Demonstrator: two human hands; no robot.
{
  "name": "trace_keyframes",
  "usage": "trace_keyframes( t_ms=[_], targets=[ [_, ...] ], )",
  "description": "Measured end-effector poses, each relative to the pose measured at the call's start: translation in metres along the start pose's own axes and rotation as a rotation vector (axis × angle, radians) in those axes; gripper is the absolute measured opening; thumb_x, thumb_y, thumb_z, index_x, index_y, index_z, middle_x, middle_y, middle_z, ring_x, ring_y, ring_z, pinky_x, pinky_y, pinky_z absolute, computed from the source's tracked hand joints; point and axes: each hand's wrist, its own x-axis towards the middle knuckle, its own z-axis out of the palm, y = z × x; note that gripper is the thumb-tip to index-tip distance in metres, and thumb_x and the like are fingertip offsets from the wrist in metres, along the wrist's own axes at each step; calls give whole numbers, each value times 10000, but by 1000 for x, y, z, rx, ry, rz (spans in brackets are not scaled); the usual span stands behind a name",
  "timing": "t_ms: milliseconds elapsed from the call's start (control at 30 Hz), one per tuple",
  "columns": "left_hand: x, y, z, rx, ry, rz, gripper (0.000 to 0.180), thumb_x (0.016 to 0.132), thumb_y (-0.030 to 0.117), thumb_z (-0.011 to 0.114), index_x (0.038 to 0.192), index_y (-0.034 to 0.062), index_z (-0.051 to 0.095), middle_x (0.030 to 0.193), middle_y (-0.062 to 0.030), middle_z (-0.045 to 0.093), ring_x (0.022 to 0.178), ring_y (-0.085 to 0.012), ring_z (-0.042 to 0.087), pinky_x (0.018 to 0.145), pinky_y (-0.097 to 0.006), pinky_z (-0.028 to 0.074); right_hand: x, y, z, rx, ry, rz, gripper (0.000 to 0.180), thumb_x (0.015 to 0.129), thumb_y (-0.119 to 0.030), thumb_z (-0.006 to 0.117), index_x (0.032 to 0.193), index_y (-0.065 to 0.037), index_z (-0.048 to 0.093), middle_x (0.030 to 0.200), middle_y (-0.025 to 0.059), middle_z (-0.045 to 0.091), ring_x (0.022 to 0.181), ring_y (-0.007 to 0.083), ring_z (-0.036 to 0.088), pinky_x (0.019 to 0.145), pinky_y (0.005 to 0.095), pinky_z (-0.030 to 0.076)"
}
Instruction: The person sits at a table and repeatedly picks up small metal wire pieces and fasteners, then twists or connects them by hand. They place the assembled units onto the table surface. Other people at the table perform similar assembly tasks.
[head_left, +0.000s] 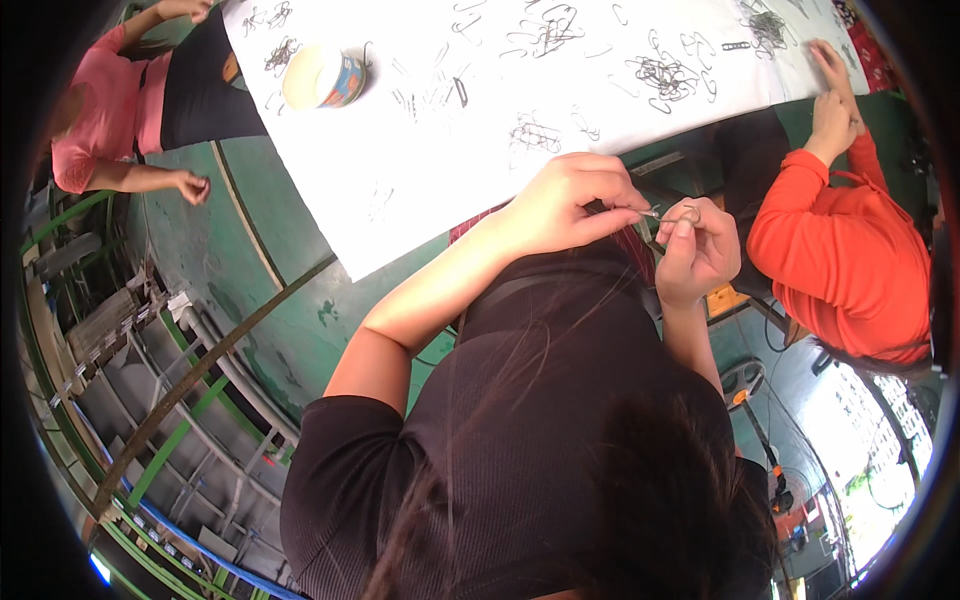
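Observation:
Both my hands are raised in front of my body, just off the near edge of the white-covered table (420,190). Between their fingertips stretches a small, thin metal wire piece (655,213), too fine to make out fully. My left hand (580,200) pinches its left end with thumb and forefinger. At the other end, where the wire seems to curve into a loop, my right hand (703,250) is closed with thumb against curled fingers. Loose dark wire hooks (535,132) lie on the table just beyond my left hand.
More piles of dark wire hooks (665,78) are scattered over the table. A round tub (345,80) with a coloured side stands at the left. A person in pink (110,100) is at the left edge, another in orange-red (835,240) close on my right. Metal racks (200,430) fill the lower left.

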Motion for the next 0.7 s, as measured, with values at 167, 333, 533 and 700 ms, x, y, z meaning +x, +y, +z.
trace_keyframes(
  t_ms=[167,333,533,700],
  targets=[
    [-7,-16,-5,-172,245,-220,165,755,57,593,915,19,603,841,-81,605,751,-170,564,672,-283,448,9,-1,0,-42,-52,-134,89,698,41,498,782,42,469,603,77,505,487,130,467,473,223,410],
    [-22,-93,-76,802,580,-231,237,712,128,623,928,34,600,916,-105,586,813,-235,552,761,-312,424,16,1,-5,-74,-49,-100,75,665,58,495,731,29,474,577,69,496,471,125,449,454,212,389],
    [-21,-113,-113,1073,500,-419,184,704,172,643,827,34,630,828,-109,600,751,-239,569,700,-321,439,16,1,-6,-84,-120,-77,78,623,74,506,665,19,469,581,68,495,457,114,435,429,214,353],
    [-7,-110,-123,935,370,-675,166,710,191,641,769,36,631,738,-102,625,693,-218,600,648,-317,456,22,-2,-4,-125,-199,-80,99,607,72,520,663,6,472,567,62,486,447,121,438,432,216,361]
  ],
)
